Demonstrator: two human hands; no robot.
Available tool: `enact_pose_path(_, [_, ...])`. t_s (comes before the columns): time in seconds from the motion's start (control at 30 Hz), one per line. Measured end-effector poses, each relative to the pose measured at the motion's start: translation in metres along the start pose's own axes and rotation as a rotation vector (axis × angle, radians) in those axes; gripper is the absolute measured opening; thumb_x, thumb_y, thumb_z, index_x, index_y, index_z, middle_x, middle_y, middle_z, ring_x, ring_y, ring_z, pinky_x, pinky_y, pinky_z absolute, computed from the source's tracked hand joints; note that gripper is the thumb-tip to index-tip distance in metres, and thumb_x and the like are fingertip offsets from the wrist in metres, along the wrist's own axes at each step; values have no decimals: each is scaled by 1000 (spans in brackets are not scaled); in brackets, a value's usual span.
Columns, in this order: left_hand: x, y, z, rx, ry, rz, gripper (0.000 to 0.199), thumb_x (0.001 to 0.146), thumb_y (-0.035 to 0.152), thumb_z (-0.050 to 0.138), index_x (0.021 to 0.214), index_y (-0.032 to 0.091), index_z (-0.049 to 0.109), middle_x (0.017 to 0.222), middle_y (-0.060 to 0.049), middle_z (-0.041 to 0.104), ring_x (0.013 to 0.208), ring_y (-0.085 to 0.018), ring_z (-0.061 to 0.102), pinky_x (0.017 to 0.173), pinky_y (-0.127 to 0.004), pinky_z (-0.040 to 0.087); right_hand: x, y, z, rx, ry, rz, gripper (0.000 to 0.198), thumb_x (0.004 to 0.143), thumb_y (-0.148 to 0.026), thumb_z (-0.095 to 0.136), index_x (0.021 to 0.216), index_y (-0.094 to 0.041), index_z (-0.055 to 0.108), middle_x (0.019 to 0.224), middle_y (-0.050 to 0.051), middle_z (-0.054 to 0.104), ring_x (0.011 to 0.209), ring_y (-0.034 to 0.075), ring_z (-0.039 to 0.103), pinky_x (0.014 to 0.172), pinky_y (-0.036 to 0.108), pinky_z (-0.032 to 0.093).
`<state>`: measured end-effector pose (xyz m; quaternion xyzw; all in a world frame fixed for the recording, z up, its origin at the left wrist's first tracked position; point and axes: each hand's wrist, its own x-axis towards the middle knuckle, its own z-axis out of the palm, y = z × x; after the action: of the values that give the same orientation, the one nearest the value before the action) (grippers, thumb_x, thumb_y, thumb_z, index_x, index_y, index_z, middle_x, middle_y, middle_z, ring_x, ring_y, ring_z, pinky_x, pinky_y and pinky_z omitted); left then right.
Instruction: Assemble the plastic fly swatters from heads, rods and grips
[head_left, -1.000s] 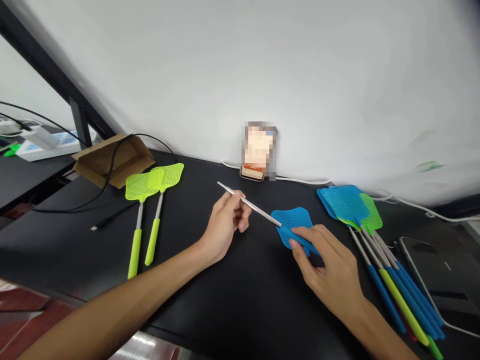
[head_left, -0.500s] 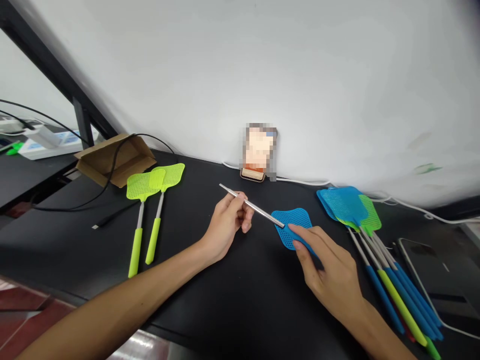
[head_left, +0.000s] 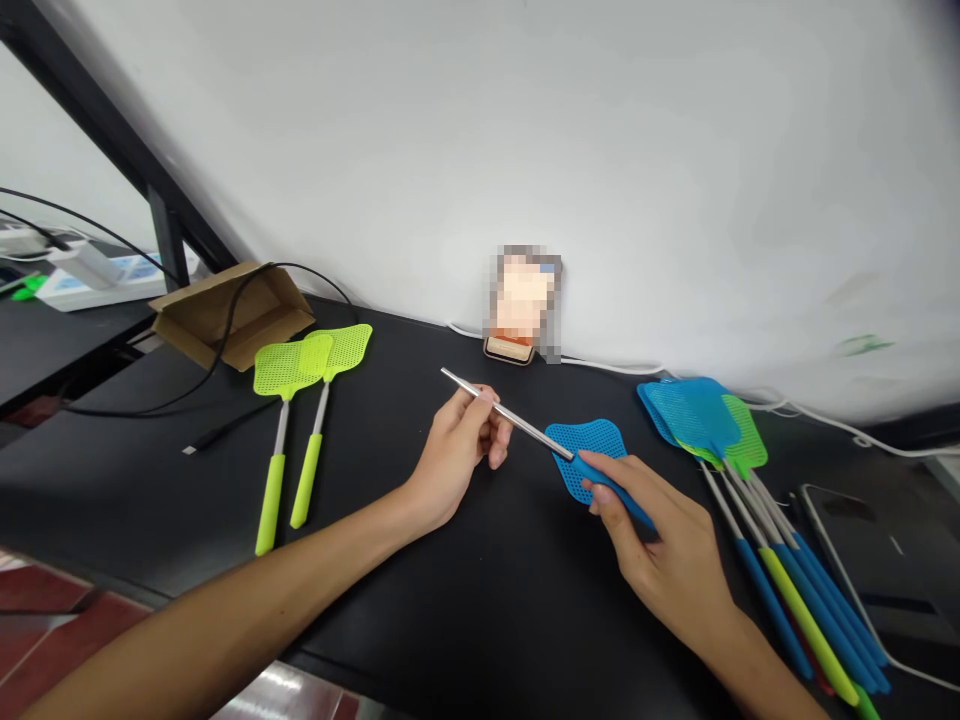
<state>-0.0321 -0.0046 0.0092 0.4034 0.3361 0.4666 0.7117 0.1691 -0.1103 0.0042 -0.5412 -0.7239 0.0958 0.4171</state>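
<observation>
A thin metal rod [head_left: 529, 428] with a blue handle [head_left: 621, 492] slants across the middle of the desk view; no swatter head shows at its upper left end. My left hand [head_left: 454, 455] pinches the rod between thumb and fingers near that end. Around the blue handle, close to where the rod enters it, the thumb and fingers of my right hand [head_left: 667, 545] are closed. Behind and below the handle, a blue perforated fly swatter head [head_left: 594, 438] lies on the desk, partly hidden by handle and fingers.
Two yellow-green fly swatters [head_left: 289, 370] lie at left beside an open cardboard box [head_left: 236, 320] and a black cable [head_left: 225, 430]. At right are several stacked blue and green swatters [head_left: 701, 415] and a dark tablet-like device [head_left: 870, 540]. A phone [head_left: 517, 305] leans against the wall.
The view has shifted slightly. Slightly more of the blue handle shows beside my right fingers; both hands keep their hold on the rod and handle.
</observation>
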Motion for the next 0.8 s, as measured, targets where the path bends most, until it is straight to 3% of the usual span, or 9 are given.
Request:
enact_pose_path(0.47, [1, 0, 0, -18, -42, -18, 24, 98, 41, 61, 91, 21, 49, 65, 4, 57, 50, -9, 46, 54, -25, 38, 2, -2, 0, -130, 66, -39, 26, 99, -16, 59, 123, -22, 67, 93, 5, 72, 79, 18, 69, 73, 31, 55])
enact_pose_path(0.7, [0, -3, -2, -3, -57, 11, 24, 102, 42, 56, 93, 21, 49, 66, 4, 58, 51, -9, 49, 55, -25, 38, 2, 1, 1, -79, 49, 53, 20, 100, -23, 59, 118, -22, 69, 92, 3, 72, 81, 17, 71, 74, 29, 55])
enact_pose_path(0.8, [0, -3, -3, -7, -72, 2, 23, 102, 41, 55, 95, 21, 50, 67, 4, 59, 51, -9, 50, 55, -25, 39, -1, 5, -1, -43, 20, 152, 21, 102, -28, 57, 118, -24, 70, 84, 1, 71, 73, 16, 69, 69, 27, 55])
